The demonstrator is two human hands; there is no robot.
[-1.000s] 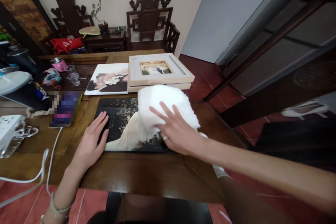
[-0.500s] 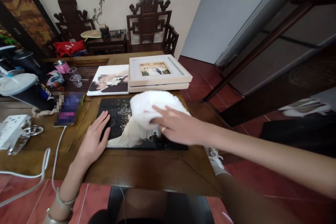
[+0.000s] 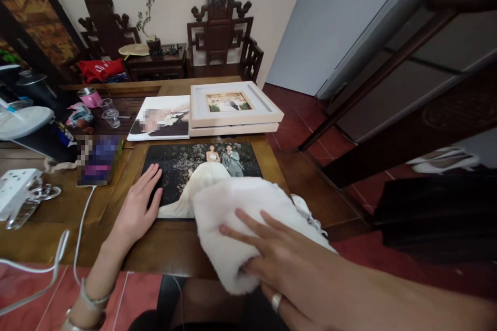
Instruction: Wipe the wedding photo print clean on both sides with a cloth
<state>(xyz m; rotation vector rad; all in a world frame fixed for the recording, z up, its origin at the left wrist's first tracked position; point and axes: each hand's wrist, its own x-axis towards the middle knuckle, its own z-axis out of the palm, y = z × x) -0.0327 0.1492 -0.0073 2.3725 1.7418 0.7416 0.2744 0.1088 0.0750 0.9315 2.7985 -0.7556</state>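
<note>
A dark wedding photo panel (image 3: 174, 170) lies flat on the wooden table (image 3: 166, 248), a couple and a long pale gown printed on it. My left hand (image 3: 137, 207) rests with fingers stretched on the panel's left edge. In my right hand (image 3: 279, 258) is a white fluffy cloth (image 3: 236, 217), gripped with the thumb side tucked into a fold and the fingers spread over its top. The cloth covers the panel's lower right part and hangs over the table's near edge.
Behind the panel lie a white-edged photo print (image 3: 159, 119) and stacked white frames (image 3: 236, 106). To the left are a phone (image 3: 100, 160) on a cable, a power strip (image 3: 17, 191), a claw hair clip (image 3: 33, 201) and a lidded drink cup (image 3: 34, 129).
My right hand has drawn the cloth from the panel's upper right toward me, past its near edge, uncovering the printed couple. My left hand has stayed in place.
</note>
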